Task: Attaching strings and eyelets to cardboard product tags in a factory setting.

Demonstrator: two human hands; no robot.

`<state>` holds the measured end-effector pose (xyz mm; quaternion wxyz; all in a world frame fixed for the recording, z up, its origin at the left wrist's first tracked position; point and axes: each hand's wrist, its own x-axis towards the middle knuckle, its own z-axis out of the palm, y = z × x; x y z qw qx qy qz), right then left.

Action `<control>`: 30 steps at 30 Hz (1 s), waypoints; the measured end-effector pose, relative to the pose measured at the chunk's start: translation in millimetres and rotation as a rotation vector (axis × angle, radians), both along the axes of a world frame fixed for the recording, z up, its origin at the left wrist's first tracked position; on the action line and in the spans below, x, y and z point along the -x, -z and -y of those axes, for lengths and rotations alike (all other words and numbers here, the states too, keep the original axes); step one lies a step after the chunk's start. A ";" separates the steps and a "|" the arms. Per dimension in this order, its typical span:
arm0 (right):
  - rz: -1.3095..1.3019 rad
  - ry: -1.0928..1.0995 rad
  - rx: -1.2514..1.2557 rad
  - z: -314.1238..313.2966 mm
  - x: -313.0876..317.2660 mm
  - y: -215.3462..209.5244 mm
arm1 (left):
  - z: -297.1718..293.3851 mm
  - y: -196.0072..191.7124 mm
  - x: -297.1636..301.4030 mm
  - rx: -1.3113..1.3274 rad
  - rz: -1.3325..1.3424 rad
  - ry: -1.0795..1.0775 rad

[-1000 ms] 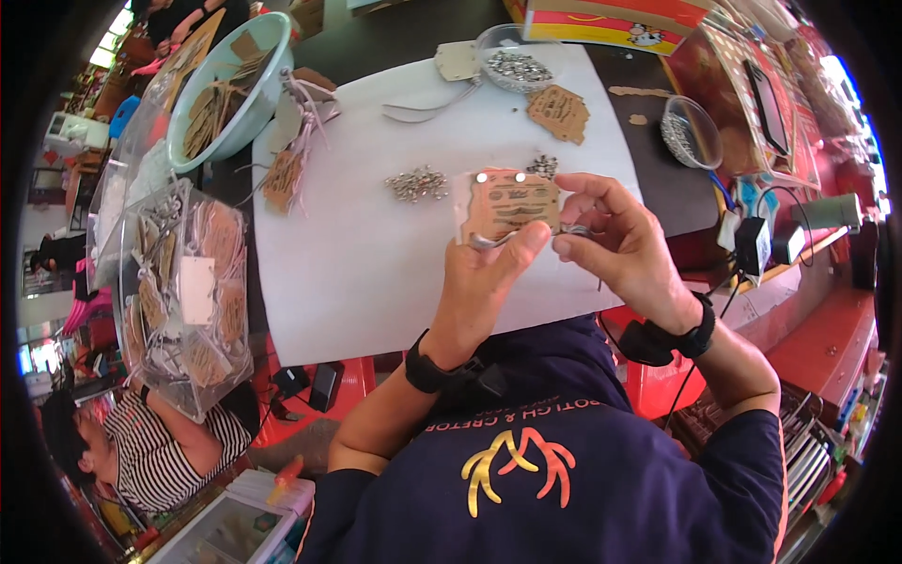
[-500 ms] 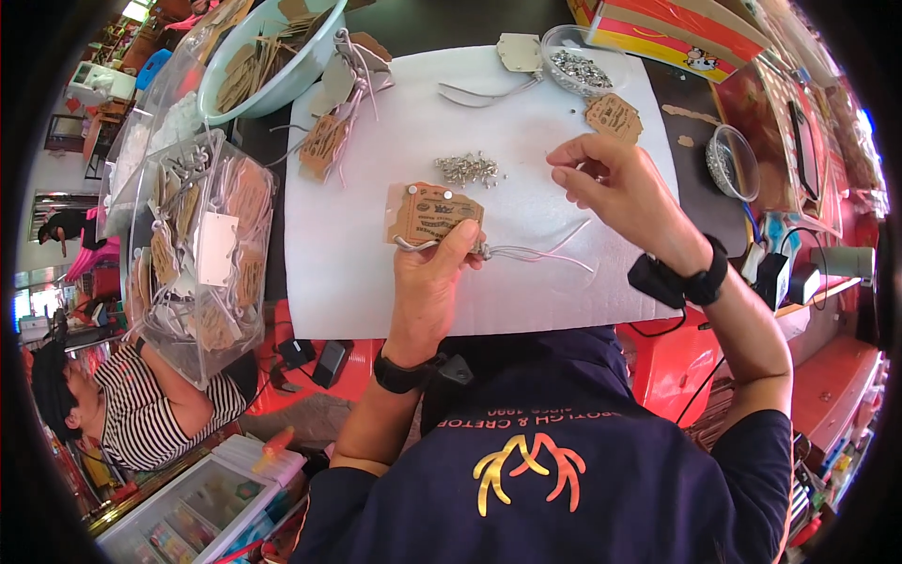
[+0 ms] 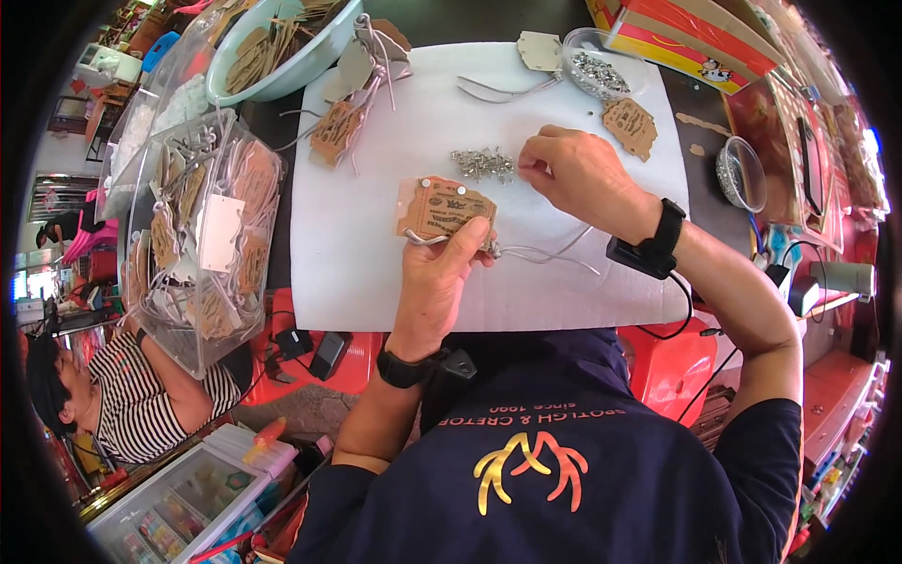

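Note:
My left hand [image 3: 438,282] pinches a brown cardboard tag [image 3: 449,201] between thumb and fingers, just above the white sheet. Two round silver studs show along the tag's far edge, and a grey cord trails from it to the right. My right hand [image 3: 594,177] is over the sheet, fingertips drawn together at the right edge of a small pile of silver studs [image 3: 481,164]. Whatever those fingertips hold, if anything, is too small to make out. Beyond that hand lies another brown tag [image 3: 629,128].
A white foam sheet [image 3: 366,282] covers the table. At its far side are a clear bowl [image 3: 642,79] of metal bits and a pale tag [image 3: 539,51] with cord. Corded tags [image 3: 335,133], a light-blue basin [image 3: 258,98] and a clear box [image 3: 202,352] of tags stand left.
My right hand has moved left to the edge of the stud pile, its fingers closing together. My left hand keeps the tag in nearly the same place.

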<state>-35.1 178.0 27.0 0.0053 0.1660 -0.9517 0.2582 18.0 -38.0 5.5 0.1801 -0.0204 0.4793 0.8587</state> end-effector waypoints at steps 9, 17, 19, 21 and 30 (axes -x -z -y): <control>-0.007 -0.048 0.179 -8.7 -7.5 0.2 | -3.9 -7.2 3.4 -0.032 -0.045 0.004; -0.168 -0.053 -0.204 -15.1 -19.1 -4.0 | -12.3 -11.4 12.1 -0.031 -0.075 0.089; -0.165 -0.106 -0.232 -12.4 -22.0 -5.1 | -13.9 -11.2 12.6 -0.030 -0.073 0.093; -0.163 -0.164 -0.258 -12.4 -22.2 -6.1 | -14.1 -10.7 12.7 -0.011 -0.081 0.086; -0.114 -0.122 -0.099 -20.5 -12.8 4.5 | -11.9 -8.2 11.6 0.014 -0.065 0.040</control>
